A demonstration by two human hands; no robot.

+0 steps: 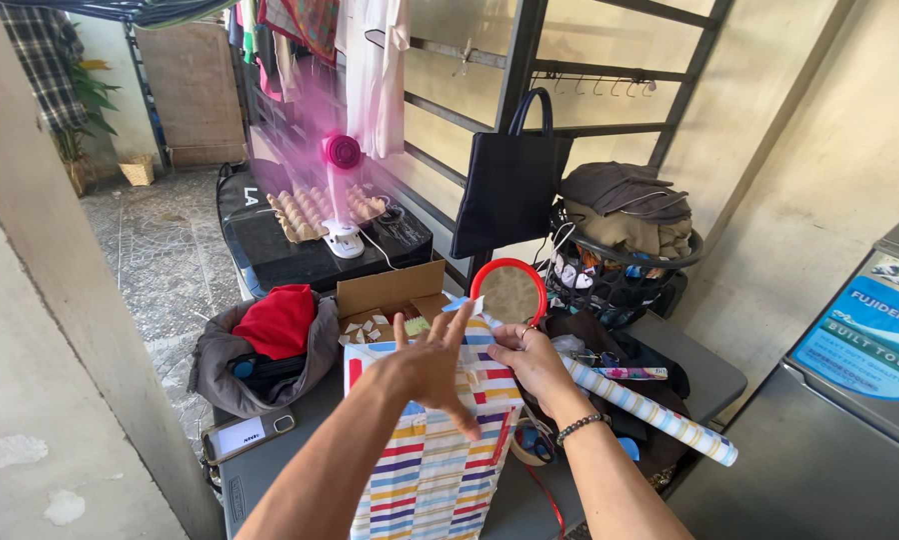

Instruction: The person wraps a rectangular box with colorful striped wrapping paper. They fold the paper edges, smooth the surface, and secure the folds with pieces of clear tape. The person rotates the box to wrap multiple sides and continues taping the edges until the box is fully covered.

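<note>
Hands on the striped box: left hand spread flat on its top, right hand pinching the top edge by the mirror. Box sits mid-table; paper likely creases or shifts if the flat palm slides. Paper roll beside the right wrist could get knocked off.

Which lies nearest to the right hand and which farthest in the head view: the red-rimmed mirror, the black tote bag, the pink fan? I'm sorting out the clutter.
From the right hand:
1. Red-rimmed mirror, just above the hand, standing behind the striped wrapped box.
2. Black tote bag, higher up, hanging on the metal rack.
3. Pink fan, far off to the upper left, beside the egg tray.
</note>
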